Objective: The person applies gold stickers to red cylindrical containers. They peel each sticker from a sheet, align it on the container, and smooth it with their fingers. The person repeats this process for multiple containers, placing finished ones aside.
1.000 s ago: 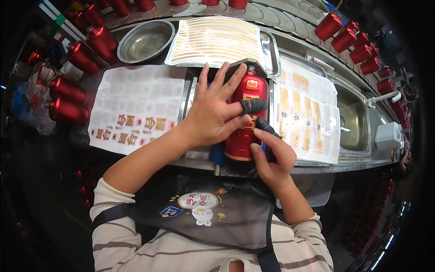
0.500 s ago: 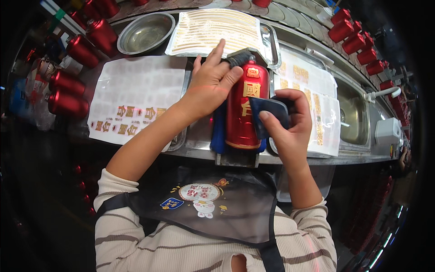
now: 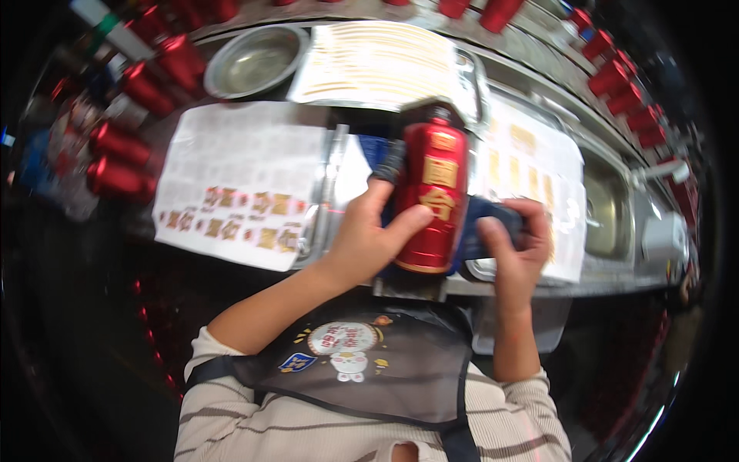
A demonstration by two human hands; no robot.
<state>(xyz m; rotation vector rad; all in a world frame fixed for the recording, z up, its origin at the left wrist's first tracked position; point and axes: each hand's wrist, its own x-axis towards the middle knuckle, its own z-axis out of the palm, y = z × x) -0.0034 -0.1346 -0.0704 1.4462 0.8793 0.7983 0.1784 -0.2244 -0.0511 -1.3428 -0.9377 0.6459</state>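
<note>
A shiny red bottle [image 3: 433, 239] with gold characters on its front lies in a holder in front of me, its neck pointing away. My left hand [image 3: 369, 235] grips its left side. The thumb presses on the front beside the lower gold character, and a finger in a black cover [image 3: 389, 162] runs along the edge; the other fingertips are hidden. To the bottle's right, my right hand [image 3: 522, 245] pinches a dark blue, flat scraper [image 3: 491, 225] between thumb and fingers. The scraper is blurred and close to the bottle's side; whether they touch I cannot tell.
Left lies a white sheet [image 3: 239, 146] with gold and red transfers, right another transfer sheet [image 3: 566, 192]. A gold-striped sheet [image 3: 377, 61] and metal bowl [image 3: 255, 61] sit at the back. Red bottles [image 3: 119, 179] stand left; a sink [image 3: 608, 215] is right.
My left hand has come down from the bottle's neck to its left side. My right hand has moved the scraper off the bottle's front to the right. The view has shifted slightly.
</note>
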